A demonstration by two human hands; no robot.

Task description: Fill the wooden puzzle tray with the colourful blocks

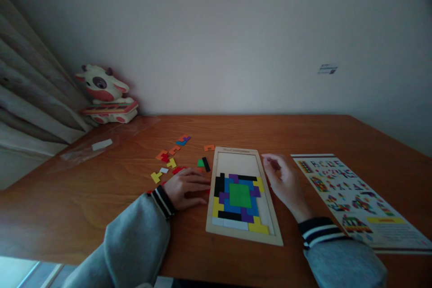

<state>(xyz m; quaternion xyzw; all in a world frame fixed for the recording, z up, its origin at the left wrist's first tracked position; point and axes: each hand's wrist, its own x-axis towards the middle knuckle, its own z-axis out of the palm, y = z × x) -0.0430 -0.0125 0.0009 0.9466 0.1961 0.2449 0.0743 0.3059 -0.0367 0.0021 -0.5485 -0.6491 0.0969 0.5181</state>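
Note:
A wooden puzzle tray [236, 150] lies on the table, partly filled with coloured pieces around a green block [240, 195]. Its upper part and a strip along the right side show bare wood. My left hand [188, 187] rests flat at the tray's left edge, fingers spread, with red pieces partly hidden beneath and beside it. Along the tray's right edge is my right hand [281, 182], its fingers curled; whether anything is between them is hidden. Loose pieces lie left of the tray, among them a yellow one [156, 177], a black one [205, 164] and an orange one [209, 147].
A printed pattern sheet [351, 198] lies on the right of the wooden table [270, 132]. At the back left stands a cow-shaped toy keyboard [110, 99]. Clear plastic with a white label [101, 145] lies before it, near the curtain [30, 81].

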